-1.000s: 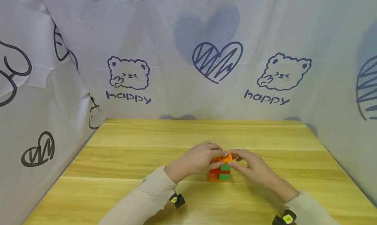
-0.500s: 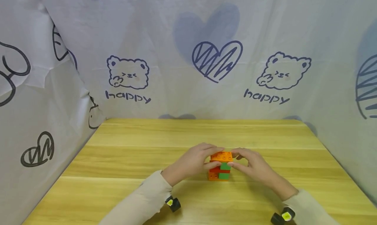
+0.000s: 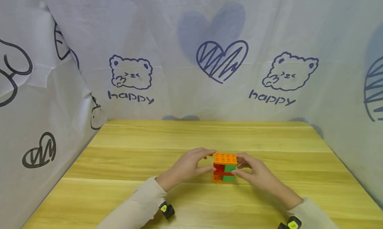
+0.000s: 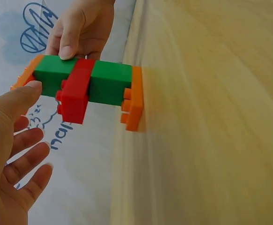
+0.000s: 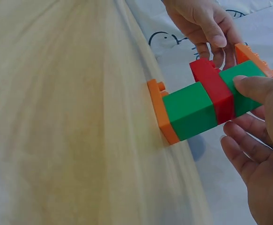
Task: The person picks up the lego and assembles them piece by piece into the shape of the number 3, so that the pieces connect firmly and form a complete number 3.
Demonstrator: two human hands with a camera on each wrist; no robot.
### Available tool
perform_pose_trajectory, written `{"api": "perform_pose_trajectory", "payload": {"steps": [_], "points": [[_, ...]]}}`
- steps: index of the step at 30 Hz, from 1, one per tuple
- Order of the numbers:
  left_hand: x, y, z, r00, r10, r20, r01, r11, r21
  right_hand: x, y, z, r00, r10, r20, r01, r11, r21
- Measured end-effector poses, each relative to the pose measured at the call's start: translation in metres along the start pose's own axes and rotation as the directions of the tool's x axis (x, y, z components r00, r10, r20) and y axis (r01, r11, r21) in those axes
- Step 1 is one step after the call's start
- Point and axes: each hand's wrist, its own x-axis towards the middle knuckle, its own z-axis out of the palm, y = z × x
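Note:
A small tower of building bricks stands on the table in the head view. An orange studded plate (image 3: 225, 158) tops it, over an upper green brick (image 3: 230, 168), a red brick (image 3: 219, 169), a lower green brick (image 5: 191, 108) and an orange base plate (image 4: 135, 99). The green bricks sit at the right end, leaving gaps beneath the left ends of the red brick and top plate. My right hand (image 3: 258, 171) pinches the upper green brick, thumb in front, fingers behind. With fingers spread and relaxed, my left hand (image 3: 185, 167) is at the tower's left side.
The tower stands on a wood-grain table (image 3: 143, 162). A white cloth (image 3: 176, 89) printed with bears and hearts hangs behind and at both sides. Black wrist cameras (image 3: 166, 210) sit at the sleeves.
The orange top plate, tilted a second ago under my left fingers, now lies flat on the upper green brick. My left hand has let go and drawn left; my right hand stays about the same.

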Motion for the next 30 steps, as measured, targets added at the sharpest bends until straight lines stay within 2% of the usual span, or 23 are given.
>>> {"api": "perform_pose_trajectory", "payload": {"steps": [4, 9, 16, 22, 30], "points": [[-0.004, -0.003, 0.001, 1.0, -0.021, 0.005, 0.021, 1.0, 0.006, -0.001, 0.002, 0.003, 1.0, 0.018, 0.0, -0.018, 0.997, 0.079], [-0.005, -0.008, 0.004, 0.999, 0.0, 0.034, 0.001, 1.0, -0.002, -0.003, 0.003, 0.005, 0.999, 0.036, -0.01, -0.034, 0.987, 0.158], [-0.004, -0.01, 0.011, 0.995, 0.004, 0.097, -0.005, 1.0, 0.003, -0.005, 0.003, 0.008, 0.998, 0.052, -0.023, -0.047, 0.98, 0.192], [-0.003, -0.008, 0.015, 0.995, 0.004, 0.1, -0.007, 1.0, 0.025, -0.005, 0.007, 0.01, 0.998, 0.052, -0.034, -0.044, 0.978, 0.205], [-0.001, -0.007, 0.017, 0.995, -0.013, 0.098, 0.014, 1.0, -0.002, -0.003, 0.006, 0.011, 0.988, 0.151, -0.024, -0.14, 0.958, 0.25]]}}
